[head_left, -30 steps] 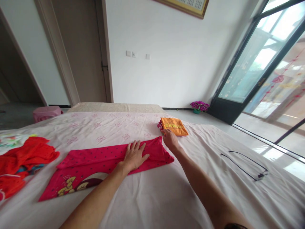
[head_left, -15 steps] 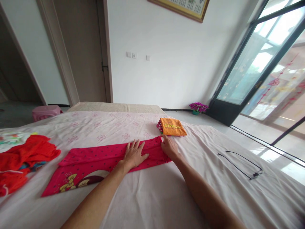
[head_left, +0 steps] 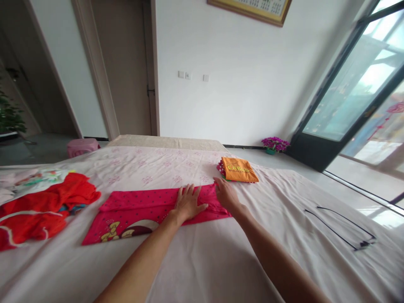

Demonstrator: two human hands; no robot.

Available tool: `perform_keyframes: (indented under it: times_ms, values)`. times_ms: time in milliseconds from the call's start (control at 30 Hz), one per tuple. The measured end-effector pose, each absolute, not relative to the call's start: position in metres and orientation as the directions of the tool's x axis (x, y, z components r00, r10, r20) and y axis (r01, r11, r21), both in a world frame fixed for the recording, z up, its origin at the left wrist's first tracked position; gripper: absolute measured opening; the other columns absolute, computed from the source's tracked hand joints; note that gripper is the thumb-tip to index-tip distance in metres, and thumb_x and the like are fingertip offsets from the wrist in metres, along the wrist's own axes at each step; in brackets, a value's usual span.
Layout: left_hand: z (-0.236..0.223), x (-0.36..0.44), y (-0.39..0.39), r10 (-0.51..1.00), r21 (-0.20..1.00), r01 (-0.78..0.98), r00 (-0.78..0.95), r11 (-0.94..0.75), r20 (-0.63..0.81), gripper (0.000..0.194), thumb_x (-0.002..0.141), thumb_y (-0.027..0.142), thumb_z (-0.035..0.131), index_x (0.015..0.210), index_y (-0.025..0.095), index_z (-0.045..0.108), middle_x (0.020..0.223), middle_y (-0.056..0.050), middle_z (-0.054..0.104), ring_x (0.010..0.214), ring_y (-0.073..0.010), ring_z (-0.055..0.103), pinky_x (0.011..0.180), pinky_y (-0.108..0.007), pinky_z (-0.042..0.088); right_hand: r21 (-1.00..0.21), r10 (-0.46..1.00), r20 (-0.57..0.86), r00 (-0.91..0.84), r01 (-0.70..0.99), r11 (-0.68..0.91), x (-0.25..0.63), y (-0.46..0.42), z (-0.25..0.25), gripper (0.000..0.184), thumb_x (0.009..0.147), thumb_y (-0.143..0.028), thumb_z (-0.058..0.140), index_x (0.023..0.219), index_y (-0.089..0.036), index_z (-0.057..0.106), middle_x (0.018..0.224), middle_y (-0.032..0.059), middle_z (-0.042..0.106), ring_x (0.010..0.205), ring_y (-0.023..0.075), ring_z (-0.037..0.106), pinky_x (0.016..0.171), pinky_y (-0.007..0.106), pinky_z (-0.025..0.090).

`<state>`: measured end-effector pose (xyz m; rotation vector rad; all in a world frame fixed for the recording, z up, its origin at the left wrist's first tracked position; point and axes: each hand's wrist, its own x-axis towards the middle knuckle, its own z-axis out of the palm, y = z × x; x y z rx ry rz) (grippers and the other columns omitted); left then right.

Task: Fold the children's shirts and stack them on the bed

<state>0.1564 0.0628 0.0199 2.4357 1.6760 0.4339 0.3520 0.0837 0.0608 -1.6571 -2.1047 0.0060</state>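
Note:
A bright pink shirt [head_left: 132, 214] with dark dots and a cartoon print lies folded into a long strip across the bed. My left hand [head_left: 188, 204] rests flat on its upper surface, fingers spread. At the strip's right end, my right hand [head_left: 226, 195] has its fingers closed on the shirt's edge; the fingertips are partly hidden. Just beyond that hand sits a small folded stack with an orange garment [head_left: 240, 169] on top and patterned cloth showing at its side.
Red clothes [head_left: 47, 210] lie heaped at the left, with pale printed clothes behind them. Black-framed glasses [head_left: 362, 244] rest on the pale bed sheet [head_left: 284, 219] at the right. A pink stool [head_left: 82, 147] and purple flowers [head_left: 275, 144] stand beyond the bed.
The view has turned a little to the left, so things appear farther right and more of the heaped clothes shows. Both hands keep nearly the same places on the shirt.

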Motion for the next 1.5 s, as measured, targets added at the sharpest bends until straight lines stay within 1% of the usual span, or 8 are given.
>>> perform_keyframes:
  times_ms: [167,333,467,633,1000,1100,1233,1500]
  values:
    - [0.026,0.147,0.056,0.904,0.375,0.823,0.402,-0.427,0.147,0.09,0.088,0.06,0.046,0.156,0.013,0.012,0.161,-0.019,0.021,0.15,-0.0294,0.018,0.12,-0.051,0.014,-0.181,0.855,0.264,-0.445,0.848,0.498,0.338,0.08,0.023,0.048,0.098,-0.027,0.037,0.143,-0.014,0.046,0.145,0.0155,0.05,0.137,0.0261,0.042,0.112,0.044,0.034]
    - [0.03,0.109,0.044,0.902,0.382,0.817,0.397,-0.431,0.169,0.074,0.095,0.055,0.033,0.155,0.012,0.02,0.161,-0.018,0.024,0.15,-0.0263,0.019,0.12,-0.046,0.018,-0.063,0.868,0.28,-0.41,0.895,0.442,0.343,0.078,0.002,0.052,0.1,-0.038,0.036,0.147,-0.015,0.043,0.153,0.0149,0.04,0.144,0.0291,0.032,0.117,0.049,0.027]
    - [0.033,0.044,0.04,0.958,0.305,0.91,0.245,-0.281,0.151,0.066,0.098,0.053,0.023,0.151,0.014,0.032,0.158,-0.017,0.031,0.148,-0.0278,0.024,0.117,-0.049,0.022,-0.031,0.874,0.285,-0.393,0.908,0.418,0.34,0.078,0.002,0.055,0.1,-0.04,0.034,0.148,-0.013,0.041,0.153,0.0151,0.04,0.144,0.0283,0.032,0.118,0.047,0.024]
    - [0.021,-0.051,0.026,0.994,0.135,0.991,-0.02,0.006,0.107,0.061,0.097,0.051,0.029,0.148,0.02,0.04,0.158,-0.015,0.034,0.146,-0.0301,0.029,0.116,-0.052,0.021,-0.014,0.875,0.274,-0.4,0.908,0.419,0.34,0.079,0.001,0.056,0.101,-0.041,0.033,0.148,-0.013,0.04,0.154,0.0143,0.038,0.145,0.0275,0.03,0.119,0.046,0.023]
    - [0.014,-0.098,-0.009,0.96,0.017,0.991,-0.134,0.134,0.247,0.061,0.092,0.051,0.04,0.143,0.02,0.05,0.153,-0.015,0.042,0.143,-0.0355,0.031,0.112,-0.054,0.027,-0.067,0.893,0.299,-0.337,0.926,0.372,0.336,0.07,0.012,0.052,0.099,-0.041,0.038,0.145,-0.017,0.046,0.15,0.0126,0.045,0.142,0.0272,0.035,0.117,0.047,0.026]
    - [0.018,-0.094,-0.012,0.927,0.063,0.998,-0.015,-0.009,0.375,0.049,0.09,0.045,0.048,0.132,0.024,0.06,0.15,-0.01,0.047,0.145,-0.0318,0.027,0.116,-0.052,0.024,-0.117,0.865,0.365,-0.344,0.905,0.409,0.335,0.059,0.024,0.045,0.1,-0.039,0.039,0.137,-0.019,0.054,0.142,0.0121,0.053,0.135,0.026,0.043,0.113,0.044,0.03]
    - [0.025,-0.088,-0.014,0.876,0.196,0.923,0.224,-0.331,0.427,0.034,0.088,0.044,0.053,0.115,0.03,0.068,0.13,-0.004,0.062,0.128,-0.0249,0.049,0.112,-0.042,0.036,-0.156,0.772,0.423,-0.475,0.801,0.578,0.331,0.039,0.044,0.031,0.1,-0.036,0.044,0.111,-0.022,0.069,0.111,0.0087,0.067,0.105,0.0215,0.057,0.097,0.037,0.041]
    - [0.022,-0.087,-0.014,0.888,0.304,0.873,0.255,-0.382,0.383,0.029,0.09,0.041,0.049,0.106,0.029,0.07,0.107,-0.003,0.069,0.106,-0.0213,0.06,0.098,-0.035,0.047,-0.17,0.708,0.376,-0.598,0.707,0.687,0.313,0.026,0.049,0.017,0.091,-0.036,0.062,0.097,-0.023,0.071,0.092,0.0042,0.065,0.088,0.0184,0.055,0.08,0.03,0.042]
